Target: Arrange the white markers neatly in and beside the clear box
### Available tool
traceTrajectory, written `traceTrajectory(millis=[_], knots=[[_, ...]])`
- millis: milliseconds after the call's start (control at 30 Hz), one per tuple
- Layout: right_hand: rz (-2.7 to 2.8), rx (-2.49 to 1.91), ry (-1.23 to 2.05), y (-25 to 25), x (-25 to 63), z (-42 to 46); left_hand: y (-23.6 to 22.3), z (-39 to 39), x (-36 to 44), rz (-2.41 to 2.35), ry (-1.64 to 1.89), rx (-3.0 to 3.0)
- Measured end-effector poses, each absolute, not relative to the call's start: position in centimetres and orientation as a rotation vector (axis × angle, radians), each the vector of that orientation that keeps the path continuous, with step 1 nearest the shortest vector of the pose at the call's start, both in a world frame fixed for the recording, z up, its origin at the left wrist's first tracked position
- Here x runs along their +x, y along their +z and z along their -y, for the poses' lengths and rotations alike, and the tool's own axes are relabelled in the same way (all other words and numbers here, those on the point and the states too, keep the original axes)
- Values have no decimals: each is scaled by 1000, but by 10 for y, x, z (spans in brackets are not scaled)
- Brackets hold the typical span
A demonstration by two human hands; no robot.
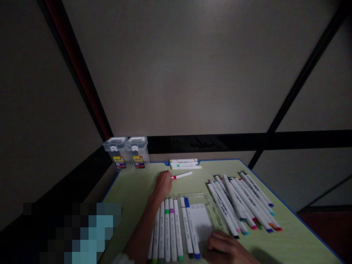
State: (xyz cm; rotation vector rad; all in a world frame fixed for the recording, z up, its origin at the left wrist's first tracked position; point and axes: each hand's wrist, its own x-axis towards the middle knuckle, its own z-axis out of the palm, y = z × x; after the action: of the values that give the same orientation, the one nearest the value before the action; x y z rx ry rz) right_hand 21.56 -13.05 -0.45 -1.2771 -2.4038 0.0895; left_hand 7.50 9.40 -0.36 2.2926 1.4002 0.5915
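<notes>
My left hand reaches to the far middle of the table. Its fingers are closed at the end of a white marker with a red band, which points away to the right. At the front edge my right hand is curled beside a small white card; whatever its fingers hold, if anything, is hidden. Between my arms lies a row of white markers with green, purple and other coloured ends. A blue-capped marker rests along the card's left side.
Many loose markers are heaped on the table's right side. Several more markers lie stacked at the back edge. Two clear lidded boxes stand at the back left. Clear plastic pieces lie around the card.
</notes>
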Motion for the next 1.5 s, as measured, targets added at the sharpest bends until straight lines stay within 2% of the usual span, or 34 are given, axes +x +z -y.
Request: traceTrajectory(millis=[267,467,633,833,1067,1500], knots=[[2440,-1257,237,16,211,134,6,-81,69,-1326,734,2131],[2520,-1241,-13,24,206,138,13,-72,56,-1261,848,2024],[2172,-1328,-83,23,207,131,6,-70,50,-1098,935,1824],[1944,-1377,-98,1,224,118,10,-54,44,-946,879,1563],[1784,-1453,-73,-2,233,114,19,-41,44,-969,799,1487],[1787,-1490,-20,-3,232,111,18,-38,43,-942,748,1421]])
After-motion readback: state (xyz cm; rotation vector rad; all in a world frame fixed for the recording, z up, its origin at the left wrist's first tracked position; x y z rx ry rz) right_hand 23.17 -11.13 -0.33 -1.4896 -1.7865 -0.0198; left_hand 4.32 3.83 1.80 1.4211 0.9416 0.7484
